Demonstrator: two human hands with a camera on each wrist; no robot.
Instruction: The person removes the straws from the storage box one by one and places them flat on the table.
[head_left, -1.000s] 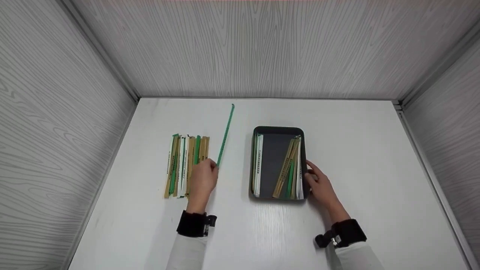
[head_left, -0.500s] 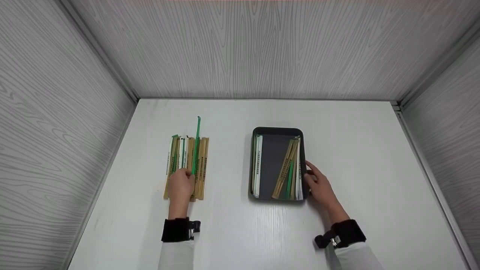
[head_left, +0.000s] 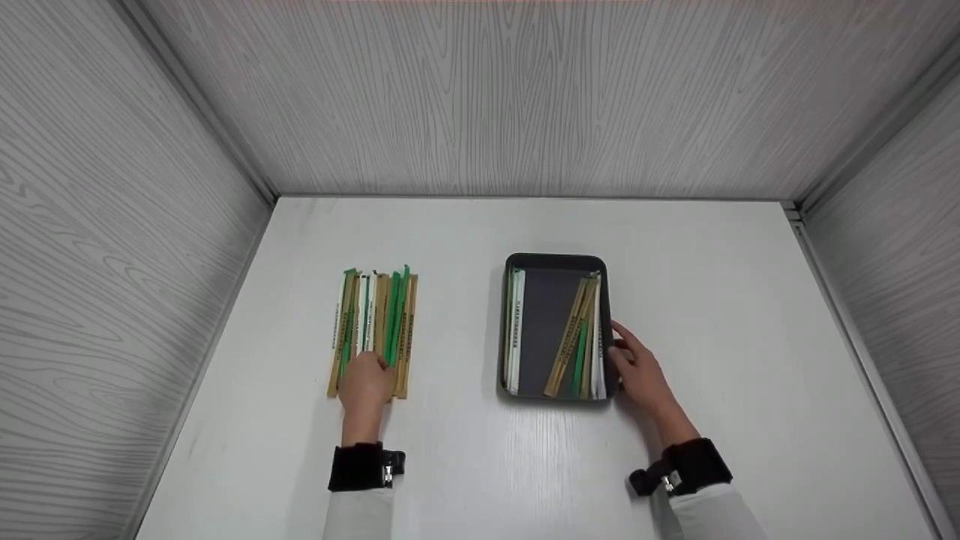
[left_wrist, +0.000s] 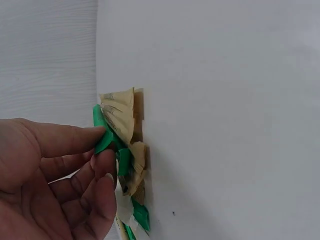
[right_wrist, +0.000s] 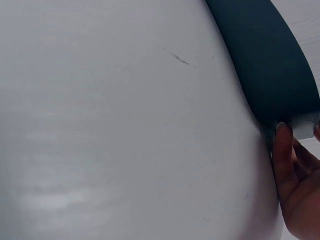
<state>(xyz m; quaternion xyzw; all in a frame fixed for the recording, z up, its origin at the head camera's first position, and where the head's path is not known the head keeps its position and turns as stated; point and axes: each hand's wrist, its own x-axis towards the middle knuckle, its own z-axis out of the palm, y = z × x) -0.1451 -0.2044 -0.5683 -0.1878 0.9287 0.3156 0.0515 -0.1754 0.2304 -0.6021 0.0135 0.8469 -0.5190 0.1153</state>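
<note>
On the left of the table my left hand point(head_left: 366, 382) pinches a green wrapped straw point(left_wrist: 102, 122) between thumb and finger, close to its near end. That straw point(head_left: 407, 292) lies over the right part of a row of brown, white and green wrapped straws point(head_left: 341, 322). The hand covers the near ends of several of them. My right hand point(head_left: 639, 373) rests against the outer right wall of a dark tray point(head_left: 551, 261), thumb and index finger touching it. In the right wrist view, fingers point(right_wrist: 284, 155) meet the tray's outer wall point(right_wrist: 265, 60).
Inside the tray, white straws point(head_left: 514, 330) line the left wall. Brown straws point(head_left: 568, 337), a green straw point(head_left: 580, 360) and white straws point(head_left: 598, 345) lie at the right. Grey wood-grain panels point(head_left: 480, 97) border the table at the back and sides.
My left hand has brought the green straw from the table right of the row leftward, then drawn it nearer, so its far end sits almost level with the others. The right hand stays at the tray.
</note>
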